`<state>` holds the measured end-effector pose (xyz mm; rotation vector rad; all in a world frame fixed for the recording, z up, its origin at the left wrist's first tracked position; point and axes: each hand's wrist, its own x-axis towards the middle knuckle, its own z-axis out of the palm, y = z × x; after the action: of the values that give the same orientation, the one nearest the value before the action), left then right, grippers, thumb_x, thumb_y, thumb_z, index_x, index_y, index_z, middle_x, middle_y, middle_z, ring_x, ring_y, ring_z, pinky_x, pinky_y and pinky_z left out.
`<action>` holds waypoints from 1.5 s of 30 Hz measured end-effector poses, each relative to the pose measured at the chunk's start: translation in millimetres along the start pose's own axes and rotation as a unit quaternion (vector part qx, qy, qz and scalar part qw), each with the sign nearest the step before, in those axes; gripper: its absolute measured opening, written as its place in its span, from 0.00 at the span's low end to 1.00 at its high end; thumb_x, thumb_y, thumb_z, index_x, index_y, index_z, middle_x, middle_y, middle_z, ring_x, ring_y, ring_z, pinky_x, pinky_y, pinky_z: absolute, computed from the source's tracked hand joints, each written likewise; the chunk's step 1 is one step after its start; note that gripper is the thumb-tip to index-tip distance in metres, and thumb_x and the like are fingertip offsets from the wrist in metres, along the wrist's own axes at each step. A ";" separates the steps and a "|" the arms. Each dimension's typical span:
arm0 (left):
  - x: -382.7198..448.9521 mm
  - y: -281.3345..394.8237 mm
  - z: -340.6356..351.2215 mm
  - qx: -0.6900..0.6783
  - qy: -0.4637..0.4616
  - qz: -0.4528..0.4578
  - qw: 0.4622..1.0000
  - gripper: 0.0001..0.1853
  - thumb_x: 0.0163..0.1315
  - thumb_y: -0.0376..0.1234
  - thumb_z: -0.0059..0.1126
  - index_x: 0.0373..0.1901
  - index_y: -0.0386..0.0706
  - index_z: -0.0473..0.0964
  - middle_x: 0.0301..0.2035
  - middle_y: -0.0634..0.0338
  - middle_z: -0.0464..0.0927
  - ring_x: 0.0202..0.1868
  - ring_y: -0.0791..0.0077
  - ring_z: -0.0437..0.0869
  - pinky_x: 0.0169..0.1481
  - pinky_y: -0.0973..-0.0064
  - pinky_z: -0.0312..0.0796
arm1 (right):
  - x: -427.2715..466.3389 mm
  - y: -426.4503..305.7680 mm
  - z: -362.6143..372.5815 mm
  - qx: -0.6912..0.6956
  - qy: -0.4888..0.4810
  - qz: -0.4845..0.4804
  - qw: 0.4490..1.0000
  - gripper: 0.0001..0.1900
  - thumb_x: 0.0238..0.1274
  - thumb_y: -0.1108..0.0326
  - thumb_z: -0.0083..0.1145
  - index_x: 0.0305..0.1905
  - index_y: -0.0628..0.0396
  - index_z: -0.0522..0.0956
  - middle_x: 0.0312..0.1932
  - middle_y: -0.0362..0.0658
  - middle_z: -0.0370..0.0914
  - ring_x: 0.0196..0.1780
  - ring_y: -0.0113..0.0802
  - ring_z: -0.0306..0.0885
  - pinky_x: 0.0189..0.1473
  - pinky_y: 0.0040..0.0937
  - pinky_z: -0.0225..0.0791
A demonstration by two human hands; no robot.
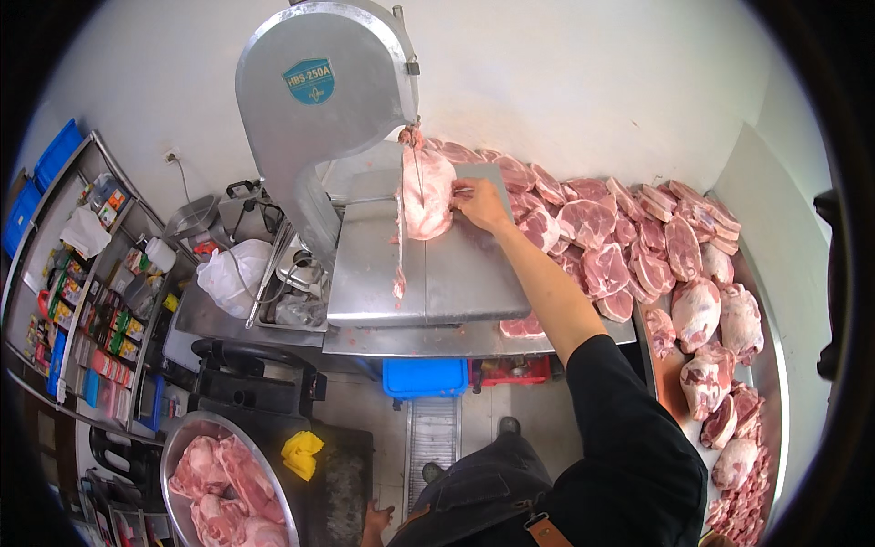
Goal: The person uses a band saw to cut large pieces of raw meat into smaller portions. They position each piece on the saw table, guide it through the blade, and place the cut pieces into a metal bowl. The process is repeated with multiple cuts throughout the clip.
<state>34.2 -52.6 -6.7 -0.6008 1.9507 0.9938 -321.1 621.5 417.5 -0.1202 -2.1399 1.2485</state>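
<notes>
My right hand (478, 203) rests against the right side of a large pale cut of raw meat (429, 205). The meat stands on the steel table of a meat band saw (328, 75), beside the blade, under the saw's upper wheel housing. Its underside is hidden. Bits of meat lie along the slot of the saw table (472, 273). My left hand (378, 517) hangs low at the bottom of the view, its fingers apart, away from the saw and with nothing seen in it.
Many sliced meat steaks (588, 225) are piled right of the saw. Further right, whole cuts (696, 314) and small pieces lie in a steel trough. At lower left are a steel bowl (167, 472) of meat and a yellow cloth (301, 455). A plastic bag (232, 277) lies left of the saw.
</notes>
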 end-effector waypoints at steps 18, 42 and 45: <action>-84.4 63.5 87.5 -0.086 0.032 -0.009 0.996 0.38 0.75 0.31 0.64 0.82 0.44 0.56 0.64 0.39 0.79 0.64 0.48 0.83 0.71 0.55 0.75 | 41.6 22.8 -7.8 -0.008 -0.009 0.031 0.999 0.19 0.54 0.73 0.76 0.51 0.67 0.87 0.45 0.52 0.92 0.48 0.39 0.93 0.54 0.36 0.84; -149.1 65.0 223.8 -0.130 0.073 -0.025 0.989 0.38 0.74 0.30 0.64 0.82 0.44 0.56 0.63 0.40 0.80 0.64 0.47 0.84 0.69 0.54 0.76 | 90.1 54.2 -9.4 -0.048 -0.038 -0.046 0.997 0.16 0.54 0.70 0.72 0.47 0.64 0.85 0.42 0.54 0.89 0.49 0.53 0.89 0.54 0.44 0.81; -156.8 66.8 228.0 -0.134 0.084 -0.033 0.987 0.38 0.74 0.30 0.64 0.82 0.44 0.56 0.63 0.40 0.80 0.63 0.47 0.84 0.69 0.54 0.76 | 105.9 51.5 -23.1 -0.120 -0.103 -0.066 0.985 0.28 0.50 0.67 0.75 0.58 0.60 0.82 0.59 0.56 0.84 0.64 0.57 0.81 0.63 0.47 0.78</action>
<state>176.3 178.7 79.1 -0.9194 1.9415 1.2075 -403.1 707.3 435.2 0.0506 -2.4292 0.9599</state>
